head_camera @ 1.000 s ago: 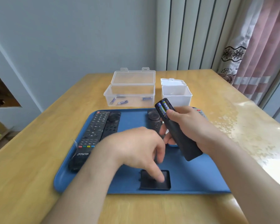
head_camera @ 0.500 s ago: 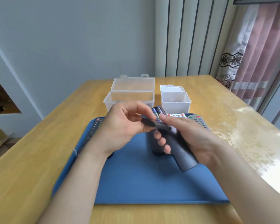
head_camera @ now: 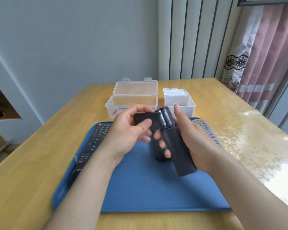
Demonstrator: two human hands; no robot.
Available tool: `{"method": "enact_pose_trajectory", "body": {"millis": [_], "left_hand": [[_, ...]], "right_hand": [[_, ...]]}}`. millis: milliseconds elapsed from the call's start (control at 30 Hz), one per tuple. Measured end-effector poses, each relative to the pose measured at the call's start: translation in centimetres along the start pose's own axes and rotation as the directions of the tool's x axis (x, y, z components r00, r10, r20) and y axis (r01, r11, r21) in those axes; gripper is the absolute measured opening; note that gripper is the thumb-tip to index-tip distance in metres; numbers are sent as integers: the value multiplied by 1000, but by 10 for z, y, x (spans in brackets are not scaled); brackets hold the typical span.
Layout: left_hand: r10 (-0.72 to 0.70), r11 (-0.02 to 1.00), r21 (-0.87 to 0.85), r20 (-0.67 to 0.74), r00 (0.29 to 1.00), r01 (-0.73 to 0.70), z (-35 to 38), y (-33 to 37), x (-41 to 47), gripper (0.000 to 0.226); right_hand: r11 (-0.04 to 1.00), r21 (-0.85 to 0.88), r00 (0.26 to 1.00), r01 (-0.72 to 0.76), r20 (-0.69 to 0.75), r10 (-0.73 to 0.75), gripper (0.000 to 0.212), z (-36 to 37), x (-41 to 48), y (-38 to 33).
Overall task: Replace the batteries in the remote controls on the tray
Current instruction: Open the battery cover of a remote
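At the left edge of the blue tray (head_camera: 156, 188) on the counter (head_camera: 32, 163), a long black remote (head_camera: 93, 143) is lying flat. Above the tray, the left hand (head_camera: 130, 130) is pinching the battery cover (head_camera: 148, 121) in its grip, just beside the two batteries (head_camera: 165, 119). The right hand (head_camera: 194, 140) is wrapping its grip round the held remote (head_camera: 178, 150), and a grey remote (head_camera: 206, 128) is lying at the tray's right edge.

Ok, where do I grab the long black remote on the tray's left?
Take the long black remote across its narrow middle, coming straight down from above. It lies flat, buttons up, lengthwise by the blue tray's left rim, so fingers can likely straddle its long sides; its right side is hidden behind the left hand.
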State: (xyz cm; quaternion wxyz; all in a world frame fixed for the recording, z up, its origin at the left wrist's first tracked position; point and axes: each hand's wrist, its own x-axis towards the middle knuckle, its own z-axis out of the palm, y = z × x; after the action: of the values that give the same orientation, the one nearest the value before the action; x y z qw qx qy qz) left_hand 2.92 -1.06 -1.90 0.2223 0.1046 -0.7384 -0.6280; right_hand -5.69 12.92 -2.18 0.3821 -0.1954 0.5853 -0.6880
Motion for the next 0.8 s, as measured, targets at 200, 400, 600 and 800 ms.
{"method": "enact_pose_trajectory", "body": {"millis": [200,400,600,800], "left_hand": [[22,1000,-9,174,984,-21,-15,0,-1,19],[-6,974,222,207,978,-41,-10,3,-4,27],[-14,975,222,131,991,-15,-12,-3,0,34],[-19,984,178,25,1000,14,-11,-2,3,32]], "right_hand": [[988,-130,956,-85,267,118,85,-7,0,5],[963,-259,932,-75,325,160,81,-5,-5,0],[937,-349,931,-10,338,136,79,-2,-13,-5],[945,-325,940,20,327,92,62,2,-14,-5]]}}
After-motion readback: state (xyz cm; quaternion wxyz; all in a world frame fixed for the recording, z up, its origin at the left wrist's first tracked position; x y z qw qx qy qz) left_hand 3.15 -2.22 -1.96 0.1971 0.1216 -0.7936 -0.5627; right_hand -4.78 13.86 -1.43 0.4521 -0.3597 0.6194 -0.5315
